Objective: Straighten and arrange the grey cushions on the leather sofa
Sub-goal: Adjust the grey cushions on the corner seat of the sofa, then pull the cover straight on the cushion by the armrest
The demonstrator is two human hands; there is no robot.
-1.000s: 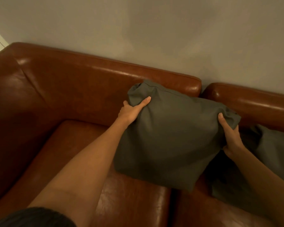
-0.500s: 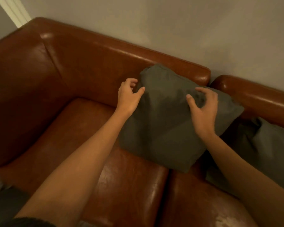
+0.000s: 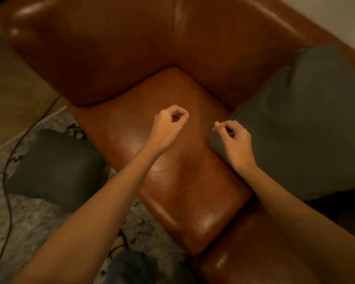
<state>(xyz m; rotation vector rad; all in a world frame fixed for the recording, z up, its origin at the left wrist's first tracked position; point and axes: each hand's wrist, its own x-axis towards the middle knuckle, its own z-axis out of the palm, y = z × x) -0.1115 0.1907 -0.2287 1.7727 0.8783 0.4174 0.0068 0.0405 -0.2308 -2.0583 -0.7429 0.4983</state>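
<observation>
A grey cushion [image 3: 307, 119] leans against the back of the brown leather sofa [image 3: 131, 50] at the right. A second grey cushion [image 3: 53, 167] lies on the rug beside the sofa's left armrest. My left hand [image 3: 168, 128] hovers over the bare seat pad [image 3: 184, 181], fingers loosely curled, holding nothing. My right hand [image 3: 235, 140] hangs just in front of the right cushion's lower left corner, fingers also loosely curled and holding nothing.
A pale patterned rug [image 3: 29, 222] covers the floor at the left, with a dark cable [image 3: 8, 181] running across it. Wooden floor [image 3: 12, 74] shows beyond the rug. Dark grey fabric [image 3: 131, 269] sits at the bottom edge, unclear what it is.
Both hands have let go of the cushion and drawn back over the seat. The view has swung left and down, bringing the armrest, rug and floor cushion into sight.
</observation>
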